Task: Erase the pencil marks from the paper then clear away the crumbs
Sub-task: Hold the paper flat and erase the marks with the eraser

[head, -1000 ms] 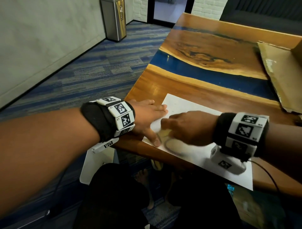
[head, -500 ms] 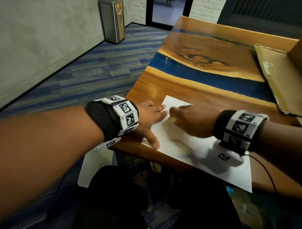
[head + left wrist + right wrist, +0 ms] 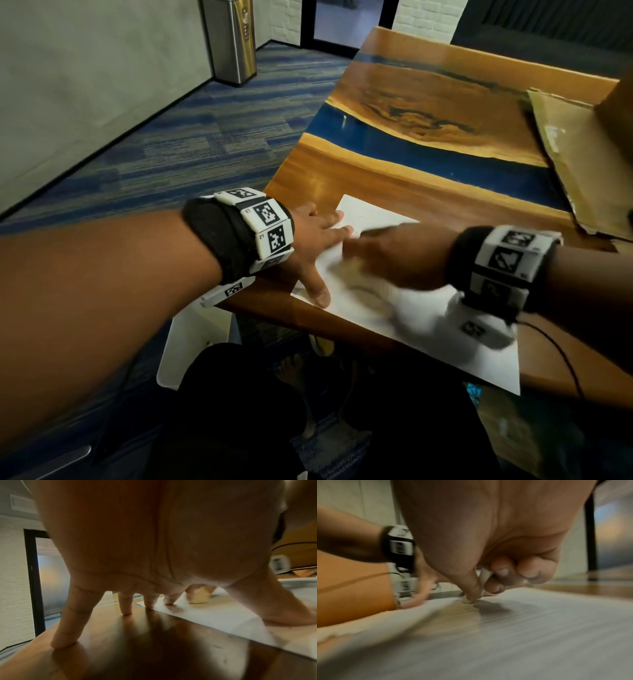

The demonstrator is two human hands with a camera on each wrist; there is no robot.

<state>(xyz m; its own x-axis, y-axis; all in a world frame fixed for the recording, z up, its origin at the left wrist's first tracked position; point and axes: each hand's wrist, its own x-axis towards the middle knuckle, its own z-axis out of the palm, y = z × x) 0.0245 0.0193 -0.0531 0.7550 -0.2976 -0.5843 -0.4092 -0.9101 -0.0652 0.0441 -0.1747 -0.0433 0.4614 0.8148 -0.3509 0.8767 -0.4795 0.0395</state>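
Observation:
A white sheet of paper lies at the near left corner of the wooden table. My left hand presses flat on the sheet's left edge, fingers spread, thumb on the paper. In the left wrist view those fingertips stand on wood and paper. My right hand, blurred by motion, pinches a small white eraser between thumb and fingers and rubs its tip on the paper. A faint curved pencil mark shows below the right hand. The eraser appears pale behind my left fingers.
Flattened brown cardboard lies on the table's far right. A blue resin stripe crosses the tabletop. A steel bin stands on the carpet by the wall. A cable trails from my right wrist. My legs are under the near edge.
My right hand has rubbed back and forth: away from me half a second ago, now back toward me over the mark. The left hand has stayed pressed on the sheet.

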